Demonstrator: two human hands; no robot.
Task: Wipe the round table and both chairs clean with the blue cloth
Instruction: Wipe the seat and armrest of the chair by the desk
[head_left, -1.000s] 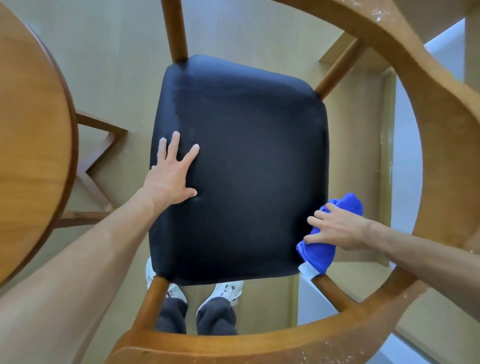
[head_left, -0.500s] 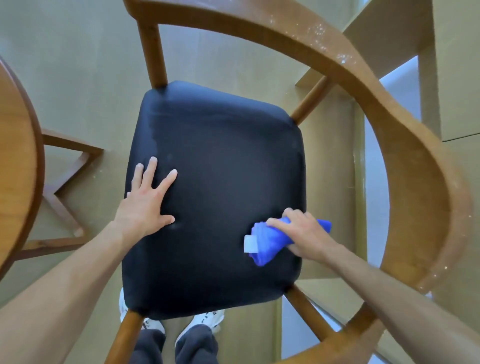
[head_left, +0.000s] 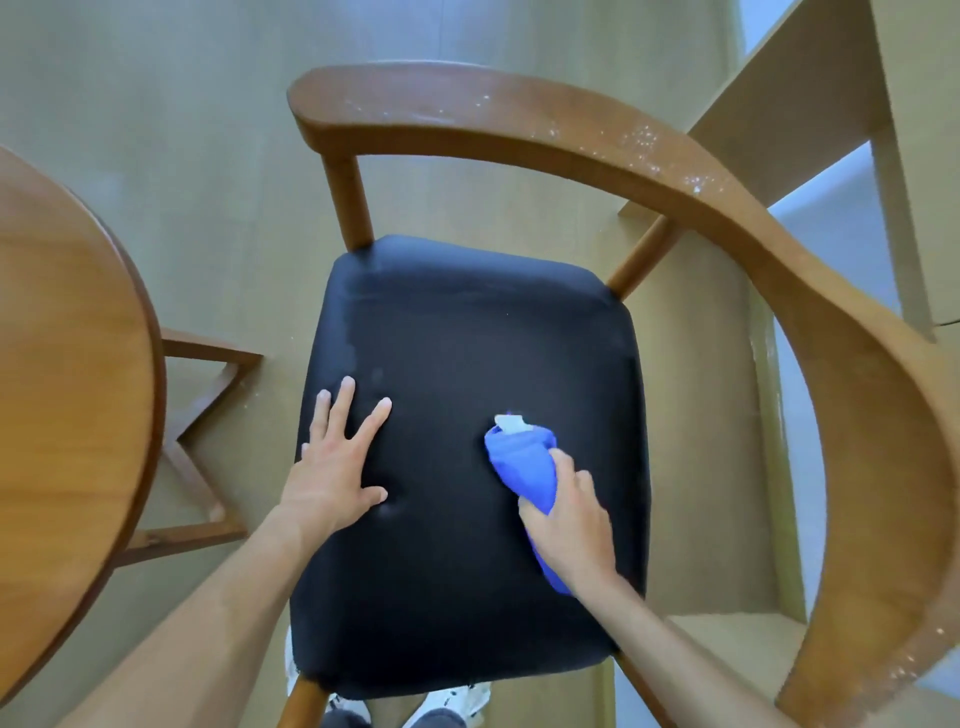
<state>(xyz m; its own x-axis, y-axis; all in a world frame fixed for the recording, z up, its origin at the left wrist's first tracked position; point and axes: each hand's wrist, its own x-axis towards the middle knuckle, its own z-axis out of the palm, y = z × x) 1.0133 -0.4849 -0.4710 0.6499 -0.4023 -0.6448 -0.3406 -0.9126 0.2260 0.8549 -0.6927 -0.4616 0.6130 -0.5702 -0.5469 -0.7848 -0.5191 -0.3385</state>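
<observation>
1. Beige floor lies under a chair with a black seat; the table stands at its left.
2. Step in hand, likely: wiping the seat.
3. Next: sweep toward the seat's far edge, then the speckled armrest.
4. Left hand lies flat, fingers spread, near the seat's left edge.
5. Right hand grips the cloth, pressed on the seat's right half.

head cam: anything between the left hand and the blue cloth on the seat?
Nothing. The head view shows only bare black seat between the left hand and the blue cloth.
</observation>
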